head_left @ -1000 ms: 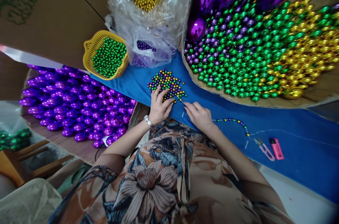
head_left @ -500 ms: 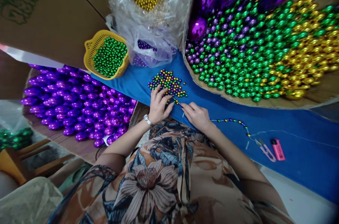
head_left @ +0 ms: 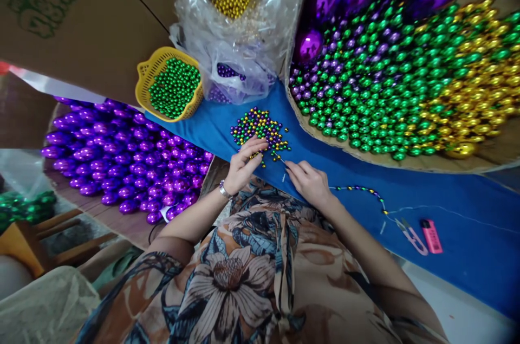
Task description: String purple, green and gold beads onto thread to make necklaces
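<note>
A loose pile of small purple, green and gold beads [head_left: 258, 121] lies on the blue cloth [head_left: 325, 157]. My left hand [head_left: 240, 166] reaches over the pile's near edge, fingers stretched out and partly hiding several beads. Just right of the pile, my right hand [head_left: 312, 184] pinches a thin needle [head_left: 282, 160] that points left, its tip close to a few beads. Past my right wrist runs a strung line of beads [head_left: 363, 188], with pale thread [head_left: 430, 207] trailing off to the right.
Thread snips [head_left: 414, 238] and a pink lighter [head_left: 431, 237] lie at the right. A yellow basket [head_left: 143, 93] holds green beads. Behind are plastic bags [head_left: 260, 24] with gold and purple beads. Cardboard boxes of larger balls [head_left: 390, 78] and purple ornaments [head_left: 125, 154] flank the cloth.
My left hand's fingers have swung rightward across the near side of the pile. My right hand still pinches the needle. The whole view has shifted slightly.
</note>
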### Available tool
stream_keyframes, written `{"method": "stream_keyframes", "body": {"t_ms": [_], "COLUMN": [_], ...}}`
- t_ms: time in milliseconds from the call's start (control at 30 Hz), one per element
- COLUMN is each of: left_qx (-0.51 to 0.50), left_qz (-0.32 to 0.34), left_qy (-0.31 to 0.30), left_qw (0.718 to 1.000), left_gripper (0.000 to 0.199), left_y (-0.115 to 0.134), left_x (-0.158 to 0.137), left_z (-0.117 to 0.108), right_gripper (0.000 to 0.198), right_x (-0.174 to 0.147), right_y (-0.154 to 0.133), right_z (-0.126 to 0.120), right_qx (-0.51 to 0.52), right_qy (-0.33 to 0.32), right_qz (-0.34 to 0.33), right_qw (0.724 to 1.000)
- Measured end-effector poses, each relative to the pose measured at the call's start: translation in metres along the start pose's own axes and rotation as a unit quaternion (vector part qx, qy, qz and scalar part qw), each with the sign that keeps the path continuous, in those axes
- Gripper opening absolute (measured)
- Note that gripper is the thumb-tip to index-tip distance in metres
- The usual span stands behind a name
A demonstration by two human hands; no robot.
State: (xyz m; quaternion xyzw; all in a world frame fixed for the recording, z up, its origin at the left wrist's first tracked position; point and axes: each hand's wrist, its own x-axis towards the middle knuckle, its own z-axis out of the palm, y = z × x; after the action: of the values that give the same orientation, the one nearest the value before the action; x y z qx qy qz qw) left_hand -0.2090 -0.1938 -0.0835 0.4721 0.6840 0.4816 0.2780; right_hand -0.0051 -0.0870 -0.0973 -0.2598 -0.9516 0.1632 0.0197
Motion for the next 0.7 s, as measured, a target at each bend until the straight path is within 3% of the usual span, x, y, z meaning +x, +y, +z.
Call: {"method": "stream_keyframes", "body": {"t_ms": [133, 267, 533, 700], "left_qx": [-0.125, -0.178, -0.145, -0.102], "left_qz": [-0.063, -0.107, -0.11, -0.077], "left_qy": [0.016, 0.031, 0.038, 0.054], "left_qw": [0.99, 0.978, 0.983, 0.99], "left_gripper": [0.028, 0.026, 0.025, 0.028], "left_y": [0.002, 0.006, 0.012, 0.016], "left_x": [0.0, -0.003, -0.006, -0.007], "left_z": [0.0, 0.001, -0.003, -0.007], "right_gripper": [0.037, 0.035, 0.034, 0.033], "right_x": [-0.002, -0.004, -0.008, -0.009], "right_y": [0.001, 0.002, 0.004, 0.002], "right_z": [0.002, 0.005, 0.008, 0.008], "right_qx": [-0.006, -0.006, -0.001, -0.008], "right_qy": [0.029, 0.045, 0.044, 0.061], "right_qz": [-0.011, -0.023, -0.034, -0.034], "right_qw": [0.999, 0.999, 0.998, 0.998]}}
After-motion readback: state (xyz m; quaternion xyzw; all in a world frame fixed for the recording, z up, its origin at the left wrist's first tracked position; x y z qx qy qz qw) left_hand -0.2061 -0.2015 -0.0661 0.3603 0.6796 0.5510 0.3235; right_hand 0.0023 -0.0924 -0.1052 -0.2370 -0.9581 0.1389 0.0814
